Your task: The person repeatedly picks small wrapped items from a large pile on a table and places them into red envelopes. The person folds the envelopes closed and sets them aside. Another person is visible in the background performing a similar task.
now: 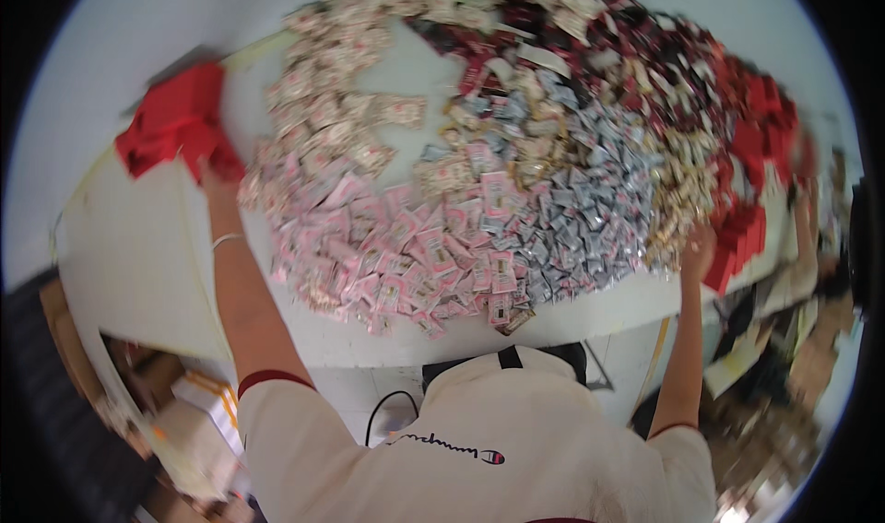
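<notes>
At the far left, my left hand (218, 173) reaches to a pile of red paper bags (175, 108) and appears closed on the lower edge of one, its fingers partly covered and blurred. My right hand (699, 248) is at the right edge of the heap, its fingers curled beside small gold packets (678, 187). What it may hold is too small to make out. Several red bags (743, 237) lie just right of that hand. Between my arms spread pink sachets (383, 260) and grey-blue packets (590, 219).
Cream sachets (336, 81) and dark red packets (659, 58) run along the far side of the white table (152, 233). Another person's arm (805, 223) shows at the right. Cardboard boxes (198, 431) stand below the table at left; blurred cartons (774, 431) lie at lower right.
</notes>
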Tool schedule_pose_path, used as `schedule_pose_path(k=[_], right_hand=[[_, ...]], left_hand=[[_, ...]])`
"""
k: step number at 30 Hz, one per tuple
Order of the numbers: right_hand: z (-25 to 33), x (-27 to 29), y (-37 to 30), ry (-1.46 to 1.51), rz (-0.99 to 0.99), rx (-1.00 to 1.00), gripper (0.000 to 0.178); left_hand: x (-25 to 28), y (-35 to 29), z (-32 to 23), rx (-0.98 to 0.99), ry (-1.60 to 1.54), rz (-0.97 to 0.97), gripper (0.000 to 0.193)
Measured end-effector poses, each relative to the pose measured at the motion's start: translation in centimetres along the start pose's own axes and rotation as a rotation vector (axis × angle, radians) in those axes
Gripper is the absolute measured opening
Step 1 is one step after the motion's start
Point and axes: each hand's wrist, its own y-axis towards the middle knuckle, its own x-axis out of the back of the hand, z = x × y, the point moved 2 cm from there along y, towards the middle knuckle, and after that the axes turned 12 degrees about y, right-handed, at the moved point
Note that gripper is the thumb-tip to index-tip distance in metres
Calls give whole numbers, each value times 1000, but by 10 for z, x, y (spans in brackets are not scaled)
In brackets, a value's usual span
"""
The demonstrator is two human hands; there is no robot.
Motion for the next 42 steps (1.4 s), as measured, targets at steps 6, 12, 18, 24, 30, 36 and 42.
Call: schedule_pose_path(k=[6, 12, 18, 24, 30, 36, 42], right_hand=[[129, -81, 53, 222, 153, 107, 22], [122, -138, 129, 279, 72, 89, 30], [57, -202, 185, 441, 204, -278, 64], [65, -184, 188, 320, 188, -70, 51], [93, -130, 152, 345, 57, 361, 32], [209, -180, 87, 392, 507, 725, 35], [230, -212, 102, 141, 500, 701, 21]], left_hand=[[46, 76, -33, 112, 96, -289, 30], [26, -137, -81, -1266, 1081, -572, 30], [-23, -416, 0, -1689, 1712, 200, 17], [-63, -563, 148, -1589, 1297, 1221, 17], [-99, -611, 240, -1532, 1407, 1316, 22], [-102, -619, 251, -1391, 1206, 1331, 37], [-101, -613, 257, -976, 1222, 1043, 48]])
